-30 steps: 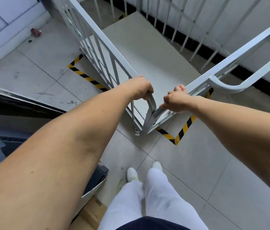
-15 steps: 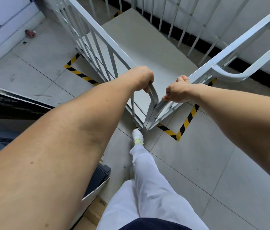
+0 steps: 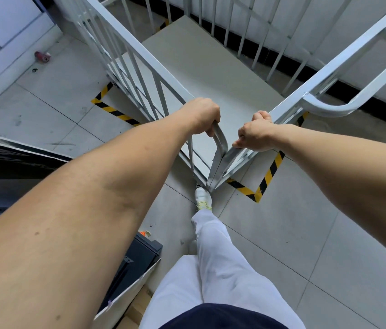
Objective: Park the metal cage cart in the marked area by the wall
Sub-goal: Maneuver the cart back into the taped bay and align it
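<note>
The white metal cage cart stands in front of me, its near corner pointing at my feet and its grey floor bare. My left hand grips the curved handle on the left side rail. My right hand is closed around the top rail of the right side. Yellow-black tape marks a floor area; the cart sits mostly within it, close to the white wall with a black skirting behind. A second loop handle sticks out on the right rail.
A red can lies on the tiled floor at far left near a pale wall panel. A dark cabinet or machine runs along my left, with a cardboard box beside my leg. My white shoe is right at the cart's corner.
I have stepped forward, one foot now right at the cart's corner. The cart has rolled slightly further into the taped area toward the wall. Both hands keep their grip.
</note>
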The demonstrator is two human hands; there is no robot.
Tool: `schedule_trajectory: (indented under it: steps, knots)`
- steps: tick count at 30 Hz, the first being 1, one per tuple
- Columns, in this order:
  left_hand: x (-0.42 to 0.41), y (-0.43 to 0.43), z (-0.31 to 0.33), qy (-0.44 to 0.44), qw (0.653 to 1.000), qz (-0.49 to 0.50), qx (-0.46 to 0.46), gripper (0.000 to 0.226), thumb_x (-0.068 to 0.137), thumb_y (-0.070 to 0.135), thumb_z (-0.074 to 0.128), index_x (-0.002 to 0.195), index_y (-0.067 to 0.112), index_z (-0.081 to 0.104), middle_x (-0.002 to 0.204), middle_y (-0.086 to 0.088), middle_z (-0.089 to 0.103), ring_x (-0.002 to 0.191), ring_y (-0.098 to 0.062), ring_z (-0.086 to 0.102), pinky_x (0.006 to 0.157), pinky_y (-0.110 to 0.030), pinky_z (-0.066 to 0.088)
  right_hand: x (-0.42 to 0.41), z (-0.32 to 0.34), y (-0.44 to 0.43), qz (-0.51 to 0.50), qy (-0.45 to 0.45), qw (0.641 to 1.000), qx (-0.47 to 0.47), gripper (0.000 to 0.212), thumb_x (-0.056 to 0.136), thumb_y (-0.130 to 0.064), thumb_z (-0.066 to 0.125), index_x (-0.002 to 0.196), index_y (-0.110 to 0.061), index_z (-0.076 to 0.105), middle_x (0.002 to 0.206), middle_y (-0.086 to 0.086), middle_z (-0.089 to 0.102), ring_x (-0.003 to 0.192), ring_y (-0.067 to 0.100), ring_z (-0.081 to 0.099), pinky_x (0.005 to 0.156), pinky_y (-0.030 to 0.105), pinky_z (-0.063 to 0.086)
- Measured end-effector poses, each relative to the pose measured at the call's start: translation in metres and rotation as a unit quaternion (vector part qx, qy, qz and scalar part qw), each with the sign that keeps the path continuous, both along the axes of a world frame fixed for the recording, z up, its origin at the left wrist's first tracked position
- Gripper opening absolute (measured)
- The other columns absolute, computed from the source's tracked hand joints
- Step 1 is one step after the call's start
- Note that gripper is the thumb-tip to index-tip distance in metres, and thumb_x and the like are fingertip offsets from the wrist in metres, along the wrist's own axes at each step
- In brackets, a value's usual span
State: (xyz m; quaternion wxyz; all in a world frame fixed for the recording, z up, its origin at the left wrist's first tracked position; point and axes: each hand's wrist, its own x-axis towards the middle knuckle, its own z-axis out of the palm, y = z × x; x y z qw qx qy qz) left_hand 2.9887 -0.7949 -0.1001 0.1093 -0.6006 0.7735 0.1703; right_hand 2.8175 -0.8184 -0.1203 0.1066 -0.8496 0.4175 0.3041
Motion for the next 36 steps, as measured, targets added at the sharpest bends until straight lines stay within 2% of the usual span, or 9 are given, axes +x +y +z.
schedule_trajectory:
  steps: [4, 7, 13, 17, 23, 27, 29, 32, 36]
  knots:
    - [0.001, -0.001, -0.001, 0.002, 1.0, 0.003, -0.003, 0.008, 0.078, 0.003, 0.067, 0.079, 0.01, 0.071, 0.067, -0.002, 0.061, 0.069, -0.021, 0.048, 0.047, -0.025, 0.026, 0.0, -0.001, 0.0, 0.009, -0.001, 1.0, -0.004, 0.054, 0.096, -0.056, 0.033, 0.112, -0.017, 0.067, 0.107, 0.003, 0.063, 0.117, 0.027, 0.035, 0.11, 0.043, 0.015]
    - [0.002, -0.002, -0.003, 0.003, 1.0, 0.001, -0.004, 0.009, 0.078, 0.005, 0.067, 0.083, 0.01, 0.073, 0.081, -0.005, 0.073, 0.071, -0.021, 0.049, 0.057, -0.025, 0.032, 0.0, 0.0, 0.0, 0.01, -0.003, 1.0, -0.009, 0.055, 0.096, -0.056, 0.033, 0.11, -0.016, 0.067, 0.105, 0.003, 0.063, 0.116, 0.027, 0.035, 0.108, 0.043, 0.017]
    - [-0.001, 0.001, -0.002, 0.0, 1.0, 0.008, -0.019, 0.014, 0.08, 0.004, 0.066, 0.09, 0.008, 0.074, 0.088, -0.006, 0.075, 0.072, -0.021, 0.049, 0.062, -0.025, 0.033, -0.001, 0.0, -0.002, 0.007, -0.015, 1.0, -0.01, 0.053, 0.096, -0.056, 0.034, 0.108, -0.016, 0.067, 0.096, 0.001, 0.057, 0.116, 0.027, 0.035, 0.108, 0.043, 0.018]
    - [-0.004, 0.001, -0.002, 0.003, 1.0, 0.004, -0.019, 0.014, 0.078, 0.003, 0.066, 0.087, 0.009, 0.074, 0.086, -0.004, 0.076, 0.077, -0.025, 0.06, 0.062, -0.026, 0.036, -0.005, 0.0, -0.003, 0.01, -0.024, 1.0, -0.015, 0.053, 0.096, -0.056, 0.034, 0.108, -0.016, 0.067, 0.094, 0.002, 0.054, 0.118, 0.027, 0.035, 0.109, 0.041, 0.016]
    - [-0.022, 0.005, -0.005, 0.013, 0.999, 0.018, -0.026, 0.019, 0.081, -0.002, 0.062, 0.092, 0.007, 0.075, 0.088, -0.003, 0.076, 0.078, -0.021, 0.06, 0.064, -0.024, 0.038, -0.027, -0.004, -0.005, 0.028, -0.026, 0.999, -0.032, 0.053, 0.096, -0.056, 0.035, 0.106, -0.017, 0.068, 0.091, 0.002, 0.054, 0.111, 0.025, 0.035, 0.107, 0.04, 0.018]
    - [-0.027, 0.003, -0.002, 0.01, 0.999, 0.03, -0.012, 0.018, 0.079, 0.0, 0.066, 0.093, 0.008, 0.075, 0.086, -0.005, 0.074, 0.086, -0.026, 0.066, 0.068, -0.027, 0.046, -0.026, -0.002, -0.006, 0.029, -0.029, 0.999, -0.034, 0.054, 0.096, -0.056, 0.034, 0.108, -0.016, 0.068, 0.092, 0.002, 0.055, 0.118, 0.028, 0.037, 0.108, 0.041, 0.018]
    - [-0.028, 0.002, -0.001, 0.0, 1.0, 0.025, -0.004, 0.016, 0.08, 0.002, 0.067, 0.092, 0.008, 0.075, 0.077, -0.003, 0.07, 0.082, -0.026, 0.063, 0.064, -0.026, 0.045, -0.028, -0.004, -0.006, 0.031, -0.033, 0.998, -0.036, 0.055, 0.096, -0.057, 0.034, 0.11, -0.016, 0.068, 0.095, 0.002, 0.056, 0.118, 0.028, 0.037, 0.108, 0.041, 0.017]
    - [-0.029, -0.001, 0.003, -0.023, 1.0, 0.012, -0.001, 0.009, 0.082, 0.004, 0.067, 0.085, 0.009, 0.073, 0.057, 0.005, 0.05, 0.073, -0.023, 0.054, 0.05, -0.024, 0.031, -0.028, -0.005, -0.007, 0.034, -0.026, 0.999, -0.032, 0.057, 0.096, -0.058, 0.033, 0.114, -0.015, 0.067, 0.1, 0.003, 0.059, 0.12, 0.028, 0.037, 0.11, 0.042, 0.016]
    - [-0.03, -0.001, 0.009, -0.029, 0.999, 0.016, 0.019, 0.007, 0.081, 0.005, 0.067, 0.081, 0.011, 0.072, 0.059, 0.003, 0.051, 0.069, -0.019, 0.049, 0.046, -0.023, 0.027, -0.026, -0.001, -0.006, 0.033, -0.019, 0.999, -0.013, 0.058, 0.096, -0.057, 0.033, 0.114, -0.012, 0.066, 0.096, 0.003, 0.056, 0.119, 0.03, 0.037, 0.11, 0.043, 0.016]
